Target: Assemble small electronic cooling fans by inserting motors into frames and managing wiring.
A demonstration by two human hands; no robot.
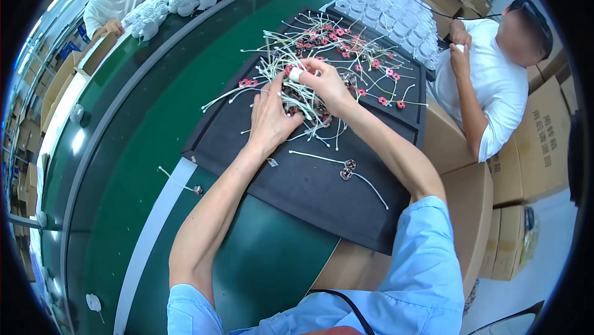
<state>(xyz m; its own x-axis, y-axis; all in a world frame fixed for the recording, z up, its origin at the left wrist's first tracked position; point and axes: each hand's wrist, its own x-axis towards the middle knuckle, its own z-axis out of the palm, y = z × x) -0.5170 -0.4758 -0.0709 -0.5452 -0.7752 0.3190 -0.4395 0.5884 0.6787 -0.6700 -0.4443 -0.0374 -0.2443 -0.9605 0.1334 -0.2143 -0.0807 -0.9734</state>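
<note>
A tangled clump of small wired parts (304,101), with pale leads and red and metallic pieces, lies on a black tray (272,177). My left hand (272,115) curls around the clump's near left side, thumb and fingers apart with parts between them. From the right, my right hand (325,86) reaches over the top of the same clump, fingers bent down onto it. Something white, perhaps a wrap or cover, sits on a digit of that hand; some fingertips are hidden among the leads. More red-topped wired parts (337,38) spread over the tray's far half.
Two metallic wired pieces (348,169) lie apart on the tray's near right. Another wired piece (198,190) rests on the green conveyor belt (154,93). White cups (396,19) stand in rows beyond. Co-workers are at far left and right; cardboard boxes (538,143) stand right.
</note>
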